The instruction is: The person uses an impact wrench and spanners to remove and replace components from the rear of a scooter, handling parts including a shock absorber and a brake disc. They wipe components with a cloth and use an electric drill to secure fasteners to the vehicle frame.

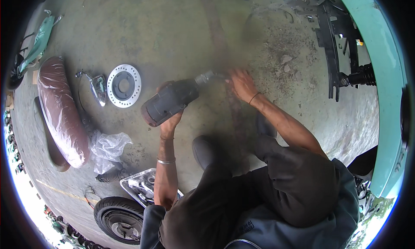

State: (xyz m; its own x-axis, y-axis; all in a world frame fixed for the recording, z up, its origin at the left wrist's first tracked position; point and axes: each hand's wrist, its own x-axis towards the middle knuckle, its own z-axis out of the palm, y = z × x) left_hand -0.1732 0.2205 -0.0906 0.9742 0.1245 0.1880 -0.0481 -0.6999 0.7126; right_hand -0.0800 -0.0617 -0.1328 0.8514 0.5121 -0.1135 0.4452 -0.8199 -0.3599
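My left hand (172, 121) grips a black power tool (172, 101) from below, partly hidden by its body. The tool lies tilted across my view, its metal nose (203, 77) pointing up to the right. My right hand (240, 82) is at that front end, fingers curled on a small dark piece (221, 76) that is blurred. Both hands are above the concrete floor (181, 41), over my shoes. A silver drilled brake disc (111, 86) lies to the left, beside a chrome mirror (98, 89).
At left are a plastic-wrapped brown seat (62, 111), a mint panel (39, 44), crumpled plastic (108, 149), a spring (110, 177), a tray of parts (129, 184) and a wheel (116, 223). At right stand a black frame (328, 50) and mint bodywork (371, 50).
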